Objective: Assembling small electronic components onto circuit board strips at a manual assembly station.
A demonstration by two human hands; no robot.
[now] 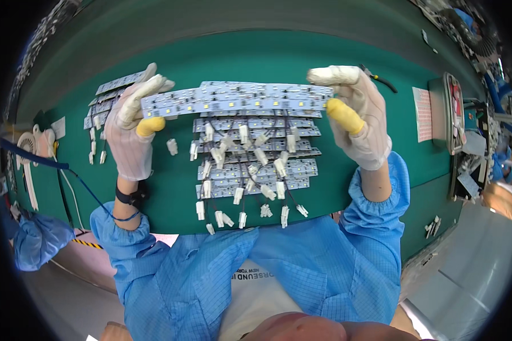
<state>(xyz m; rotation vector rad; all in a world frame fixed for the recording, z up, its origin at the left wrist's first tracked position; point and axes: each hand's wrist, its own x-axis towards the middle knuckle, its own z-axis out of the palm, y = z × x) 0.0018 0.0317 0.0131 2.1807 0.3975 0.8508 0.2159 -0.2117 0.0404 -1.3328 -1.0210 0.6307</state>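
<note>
A long, narrow white LED circuit board (233, 103) is held up, tilted slightly, over the green mat. My left hand (129, 128), in a white glove with a yellow thumb cover, pinches its left end. At the other end, the gloved fingers and yellow-covered thumb of my right hand (361, 122) close on the board. Beneath it lie several similar LED boards (301, 169) in overlapping rows, with dark wires and white plug connectors (238, 196) trailing toward me. Part of the top row is hidden behind the held board. More LED boards (99, 105) lie partly behind my left hand.
Black-and-yellow pliers (381, 81) lie beyond my right hand. Farther right are a sheet of pink labels (422, 113) and a metal box (455, 122). A white fan (27, 141) stands left. A blue cord (82, 182) runs to my left wrist. Another person's blue sleeve (40, 241) shows at left.
</note>
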